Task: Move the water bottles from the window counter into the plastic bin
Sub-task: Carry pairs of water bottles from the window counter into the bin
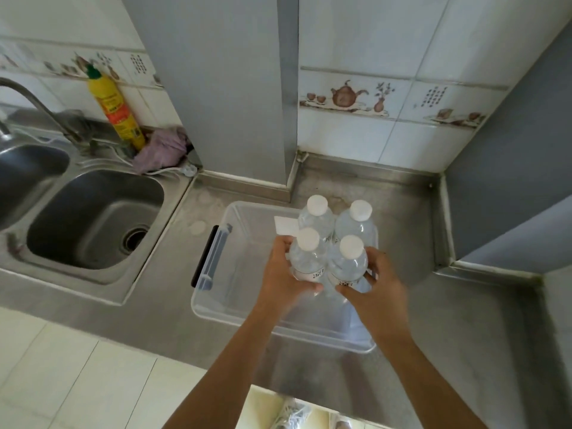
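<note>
Nearest, two bare forearms reach forward from the bottom edge over the steel counter [458, 320]. The left hand [286, 275] is wrapped around the near left bottle [306, 258], its thumb across the front near the label and its fingers curled behind. The right hand [376, 287] is clamped on the near right bottle [348, 263], fingertips pressing the lower body from both sides. Both bottles are clear with white caps and stand upright, side by side and touching, over the right part of the clear plastic bin [210, 305]; whether their bases rest on the bin floor I cannot tell.

Just behind them two more white-capped bottles stand upright in the far right part of the bin, the far left bottle [315, 216] and the far right bottle [356, 221], close together and right against the held pair. A white slip of paper [284, 226] lies in the bin beside the far left one. The left part of the bin is bare, and a handle clip [216, 258] sits on its left rim.

To the left of the bin the steel sink [93, 224] is sunk into the counter, with a curved tap [37, 103] behind it. Farther back a yellow bottle with a green cap [116, 109] leans against the tiled wall [387, 97], next to a crumpled purple cloth [164, 150]. A grey pillar [216, 88] rises behind the bin
</note>
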### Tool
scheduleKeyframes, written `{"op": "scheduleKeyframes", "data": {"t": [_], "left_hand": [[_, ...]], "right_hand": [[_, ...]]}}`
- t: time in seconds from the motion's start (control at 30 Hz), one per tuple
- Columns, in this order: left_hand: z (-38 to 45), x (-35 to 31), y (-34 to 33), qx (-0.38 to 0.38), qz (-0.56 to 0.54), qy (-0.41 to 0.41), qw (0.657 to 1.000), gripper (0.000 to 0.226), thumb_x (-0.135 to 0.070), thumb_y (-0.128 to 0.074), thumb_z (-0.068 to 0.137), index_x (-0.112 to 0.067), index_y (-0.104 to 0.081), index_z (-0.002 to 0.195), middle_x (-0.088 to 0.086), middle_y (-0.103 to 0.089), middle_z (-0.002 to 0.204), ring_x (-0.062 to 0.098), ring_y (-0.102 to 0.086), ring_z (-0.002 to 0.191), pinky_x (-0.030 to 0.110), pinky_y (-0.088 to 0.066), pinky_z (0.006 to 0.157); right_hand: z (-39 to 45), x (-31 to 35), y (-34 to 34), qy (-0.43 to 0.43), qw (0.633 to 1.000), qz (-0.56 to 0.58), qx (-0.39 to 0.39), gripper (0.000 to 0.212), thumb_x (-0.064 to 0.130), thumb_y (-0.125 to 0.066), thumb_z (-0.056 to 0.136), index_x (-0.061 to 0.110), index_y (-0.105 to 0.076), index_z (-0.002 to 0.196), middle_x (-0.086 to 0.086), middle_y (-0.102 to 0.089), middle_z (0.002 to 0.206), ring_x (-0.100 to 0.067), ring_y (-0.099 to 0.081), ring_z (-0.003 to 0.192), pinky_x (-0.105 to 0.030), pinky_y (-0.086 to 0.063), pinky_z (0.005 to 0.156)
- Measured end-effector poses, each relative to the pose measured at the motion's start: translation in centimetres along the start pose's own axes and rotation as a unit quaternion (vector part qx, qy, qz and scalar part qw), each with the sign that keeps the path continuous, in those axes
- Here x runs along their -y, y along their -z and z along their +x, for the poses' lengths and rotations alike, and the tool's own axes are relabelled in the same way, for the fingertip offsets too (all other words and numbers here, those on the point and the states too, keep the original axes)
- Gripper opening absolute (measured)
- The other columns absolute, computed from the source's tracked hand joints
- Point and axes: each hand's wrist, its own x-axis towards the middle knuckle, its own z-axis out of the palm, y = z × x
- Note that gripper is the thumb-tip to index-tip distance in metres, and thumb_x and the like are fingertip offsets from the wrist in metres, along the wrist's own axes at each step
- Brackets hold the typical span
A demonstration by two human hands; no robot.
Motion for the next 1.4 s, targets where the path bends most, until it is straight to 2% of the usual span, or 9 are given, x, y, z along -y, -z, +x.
{"op": "scheduleKeyframes", "data": {"t": [0.13,0.3,0.4,0.53,0.67,0.73,0.83,1.1,1.4], "left_hand": [[-0.5,-0.6,0.0,0.010,-0.006,-0.038,0.999,0.085,-0.015,-0.094,0.052,-0.042,-0.041,0.112,-0.004,-0.056,0.121,0.014,-0.058,0.112,0.029,-0.051,0.092],[-1.7,-1.8,0.8,0.006,-0.015,-0.080,0.997,0.073,-0.022,-0.092,0.067,-0.043,-0.044,0.118,-0.008,-0.057,0.125,0.014,-0.057,0.117,0.042,-0.051,0.100],[-2.8,-3.3,1.4,-0.023,0.046,-0.172,0.984,0.064,-0.024,-0.083,0.080,-0.027,-0.046,0.132,-0.006,-0.054,0.133,0.012,-0.051,0.123,0.038,-0.045,0.106],[-4.6,-5.9,1.9,-0.068,0.235,-0.346,0.906,0.048,-0.025,-0.074,0.088,-0.016,-0.057,0.132,0.006,-0.054,0.141,0.026,-0.049,0.133,0.056,-0.038,0.108],[-7.3,-7.4,1.7,-0.028,0.329,-0.450,0.830,0.025,-0.025,-0.074,0.088,-0.017,-0.072,0.112,0.002,-0.068,0.124,0.025,-0.062,0.123,0.059,-0.036,0.109],[-8.7,-7.7,1.3,0.016,0.318,-0.481,0.817,0.019,-0.026,-0.069,0.091,-0.018,-0.073,0.108,0.000,-0.070,0.119,0.021,-0.066,0.116,0.053,-0.037,0.110],[-10.9,-8.0,0.2,0.078,0.298,-0.513,0.801,0.030,-0.035,-0.053,0.095,-0.019,-0.073,0.111,-0.001,-0.071,0.117,0.018,-0.067,0.110,0.048,-0.043,0.106],[-18.8,-7.4,-4.8,0.201,0.280,-0.599,0.723,0.033,-0.033,-0.053,0.095,-0.017,-0.073,0.116,0.000,-0.071,0.118,0.021,-0.069,0.106,0.051,-0.052,0.093],[-36.4,-6.1,-9.9,0.326,0.253,-0.669,0.618,0.040,-0.041,-0.047,0.094,-0.022,-0.070,0.121,0.001,-0.071,0.123,0.021,-0.066,0.115,0.046,-0.050,0.099]], "right_hand": [[-0.8,0.9,0.8,-0.003,1.000,0.017,-0.004,0.060,0.019,-0.083,0.073,0.029,-0.053,0.124,0.012,-0.060,0.112,-0.006,-0.059,0.101,-0.012,-0.044,0.083],[-2.2,2.0,2.5,0.030,0.995,-0.089,-0.039,0.053,0.015,-0.077,0.078,0.023,-0.057,0.127,0.007,-0.064,0.121,-0.012,-0.062,0.105,-0.016,-0.044,0.084],[-4.0,3.3,3.1,0.061,0.979,-0.176,-0.089,0.045,0.020,-0.074,0.081,0.024,-0.060,0.123,0.008,-0.063,0.123,-0.014,-0.065,0.097,-0.020,-0.044,0.073],[-7.4,4.4,3.7,0.074,0.948,-0.258,-0.172,0.043,0.014,-0.078,0.073,0.022,-0.066,0.113,0.007,-0.067,0.117,-0.023,-0.068,0.080,-0.026,-0.044,0.056],[-10.8,3.9,4.8,0.068,0.930,-0.287,-0.221,0.034,0.013,-0.079,0.071,0.018,-0.068,0.103,0.001,-0.069,0.109,-0.027,-0.069,0.082,-0.034,-0.054,0.049],[-13.1,3.4,5.3,0.057,0.919,-0.308,-0.237,0.033,0.014,-0.080,0.071,0.017,-0.067,0.102,0.000,-0.069,0.110,-0.027,-0.069,0.086,-0.034,-0.055,0.050],[-17.0,2.5,5.9,0.037,0.906,-0.338,-0.251,0.038,0.019,-0.079,0.072,0.017,-0.066,0.108,-0.002,-0.067,0.114,-0.026,-0.067,0.094,-0.034,-0.056,0.061],[-29.8,0.3,8.5,-0.072,0.875,-0.351,-0.325,0.041,0.042,-0.052,0.087,0.020,-0.063,0.119,0.000,-0.064,0.124,-0.023,-0.063,0.105,-0.035,-0.051,0.084],[-49.7,-1.4,10.3,-0.222,0.796,-0.355,-0.436,0.043,0.043,-0.049,0.087,0.017,-0.066,0.116,-0.004,-0.065,0.121,-0.028,-0.065,0.102,-0.039,-0.051,0.082]]}}
